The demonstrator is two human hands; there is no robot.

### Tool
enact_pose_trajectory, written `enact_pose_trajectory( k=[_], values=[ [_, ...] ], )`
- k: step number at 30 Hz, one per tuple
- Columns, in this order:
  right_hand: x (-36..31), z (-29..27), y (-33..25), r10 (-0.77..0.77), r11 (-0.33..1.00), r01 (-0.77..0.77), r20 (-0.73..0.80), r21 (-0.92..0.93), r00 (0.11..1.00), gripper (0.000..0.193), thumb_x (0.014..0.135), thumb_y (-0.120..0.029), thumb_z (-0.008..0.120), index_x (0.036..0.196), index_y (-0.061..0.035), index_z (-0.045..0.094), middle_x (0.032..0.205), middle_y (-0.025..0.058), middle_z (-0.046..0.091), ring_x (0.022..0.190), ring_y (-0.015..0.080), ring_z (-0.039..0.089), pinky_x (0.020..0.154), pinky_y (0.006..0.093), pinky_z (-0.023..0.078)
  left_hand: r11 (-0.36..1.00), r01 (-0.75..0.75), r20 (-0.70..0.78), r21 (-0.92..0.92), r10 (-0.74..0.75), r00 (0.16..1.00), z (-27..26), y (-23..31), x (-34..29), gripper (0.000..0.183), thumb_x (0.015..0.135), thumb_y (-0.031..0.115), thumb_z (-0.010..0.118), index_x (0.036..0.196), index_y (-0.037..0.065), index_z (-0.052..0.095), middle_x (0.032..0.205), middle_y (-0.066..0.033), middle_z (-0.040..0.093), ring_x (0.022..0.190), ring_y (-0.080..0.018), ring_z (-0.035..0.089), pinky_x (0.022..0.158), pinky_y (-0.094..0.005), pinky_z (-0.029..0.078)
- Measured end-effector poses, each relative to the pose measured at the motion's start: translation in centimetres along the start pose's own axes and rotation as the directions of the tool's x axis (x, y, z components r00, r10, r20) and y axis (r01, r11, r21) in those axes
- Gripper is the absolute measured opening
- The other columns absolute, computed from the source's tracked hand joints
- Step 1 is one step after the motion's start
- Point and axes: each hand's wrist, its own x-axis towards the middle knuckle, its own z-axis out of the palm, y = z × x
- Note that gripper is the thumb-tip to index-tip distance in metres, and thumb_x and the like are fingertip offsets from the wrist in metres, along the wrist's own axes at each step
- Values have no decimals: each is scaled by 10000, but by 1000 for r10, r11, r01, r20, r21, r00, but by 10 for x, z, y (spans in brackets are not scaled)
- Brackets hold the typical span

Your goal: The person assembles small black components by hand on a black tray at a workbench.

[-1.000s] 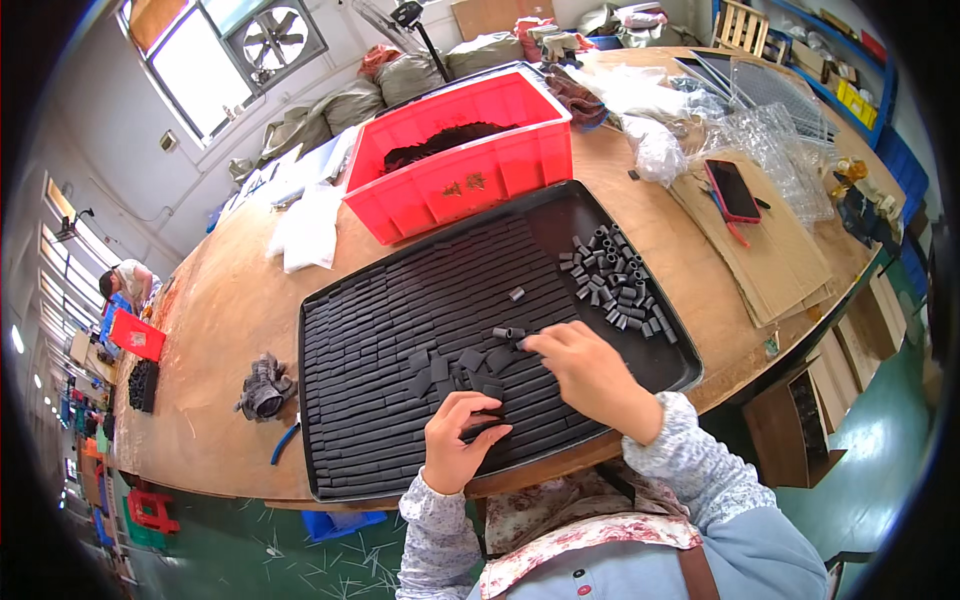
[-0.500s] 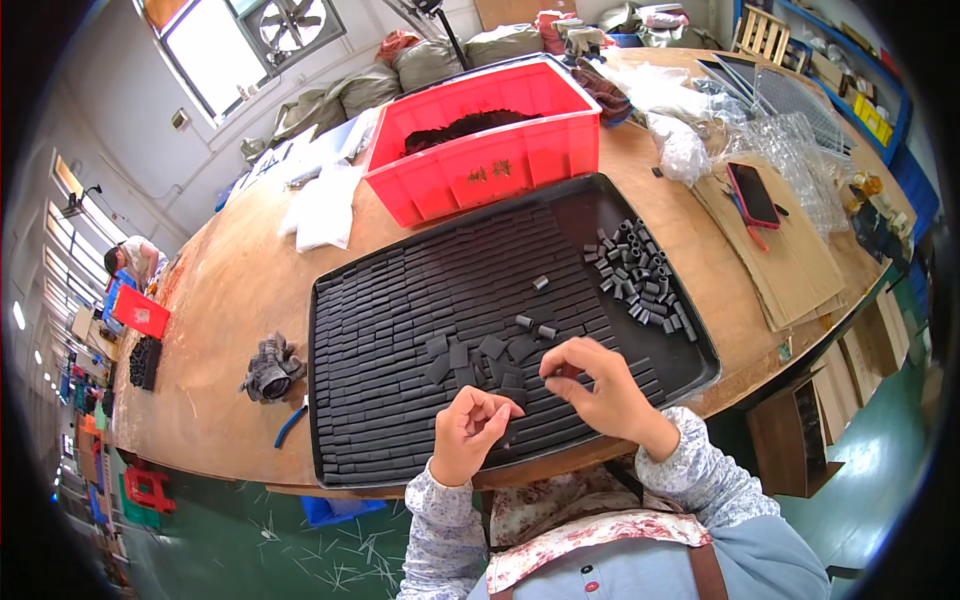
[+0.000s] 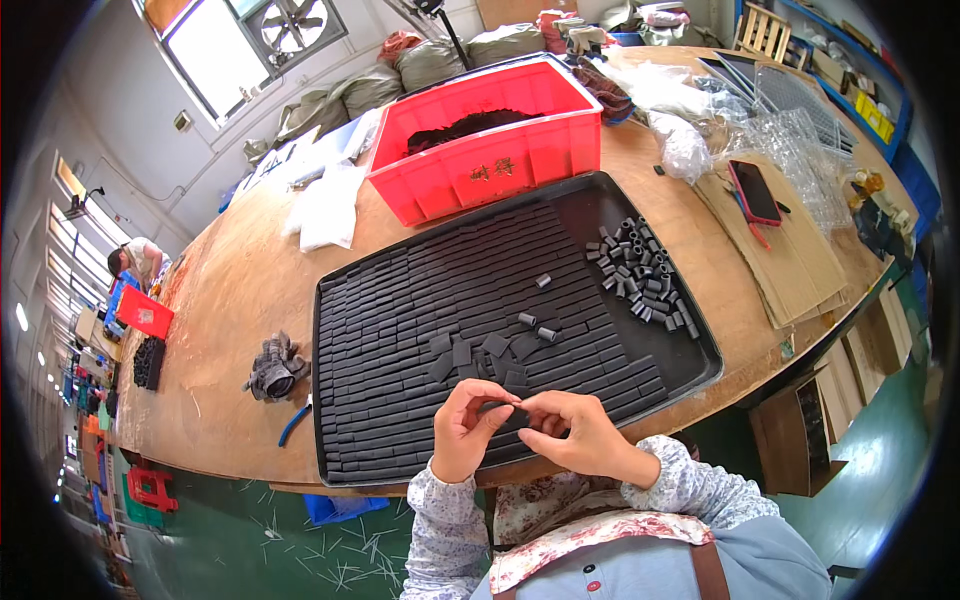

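My left hand (image 3: 466, 430) and my right hand (image 3: 578, 432) meet over the near edge of a black tray (image 3: 655, 205). Fingers and thumbs of both are closed around a small dark, flat-looking piece (image 3: 512, 416), partly hidden by the fingers. Rows of narrow black pieces (image 3: 420, 290) fill most of the tray. Just beyond my hands, several loose flat black squares (image 3: 494, 345) lie on top of the rows. A few short black tubes (image 3: 527, 320) rest farther on, and a heap of such tubes (image 3: 640, 270) sits at the tray's right side.
Behind the tray stands a red plastic bin (image 3: 490, 175) with dark material inside. On the left lie a dark bundled glove or cloth (image 3: 275, 367) and a blue-handled tool (image 3: 294, 427). A phone (image 3: 755, 193) rests on cardboard (image 3: 770, 270) at right. Another person (image 3: 140, 262) works far left.
My right hand has moved left and down to join my left hand. A dark piece now shows between the fingers of both.
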Motion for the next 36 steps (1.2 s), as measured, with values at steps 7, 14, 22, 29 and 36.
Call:
enact_pose_trajectory(
  k=[7, 14, 22, 29, 36],
  values=[
    [12, -9, -3, -269, 940, 223, -157, -258, 950, 156, 741, 2, 721, 889, -30, 678, 787, 63, 594, 634, 177, 613, 575, 275, 496, 854, -52, 61, 518, 24, 998, 3, 9, 1, 110, 825, -24, 698, 912, -40, 633, 788, -65, 630, 735, -129, 657, 658, -250, 549],
    [10, -19, -6, -185, 981, 178, -108, -74, 977, 139, 814, 35, 679, 931, -31, 642, 881, 41, 625, 798, 123, 624, 666, 248, 506, 988, 125, 44, -88, -122, 992, 3, 3, -5, 127, 846, -34, 674, 917, -51, 571, 954, -109, 639, 825, -147, 669, 766, -273, 582],
    [16, -17, 2, -12, 869, -10, 41, 495, 999, 111, 898, -24, 643, 1001, -2, 609, 946, 21, 623, 877, 66, 594, 788, 216, 501, 983, 148, 64, 106, -155, 986, 5, 15, 0, 241, 770, -5, 766, 946, -44, 606, 974, -93, 649, 856, -134, 655, 793, -271, 567],
    [15, -15, 1, 8, 832, -78, 129, 549, 992, 121, 901, -51, 651, 1000, 3, 607, 953, 25, 629, 871, 65, 594, 787, 222, 503, 965, 202, 59, 168, -214, 975, -8, 6, -9, 194, 715, -63, 785, 822, -48, 624, 833, -47, 628, 742, -91, 618, 625, -216, 513],
    [15, -14, -1, -241, 967, 236, 46, 94, 969, 117, 808, -15, 705, 903, -26, 636, 935, 44, 650, 851, 154, 626, 747, 275, 522, 975, 209, 96, 82, -216, 972, -3, 12, -6, 211, 748, -8, 790, 888, -54, 638, 878, -59, 646, 757, -92, 637, 648, -220, 536]
  ],
)
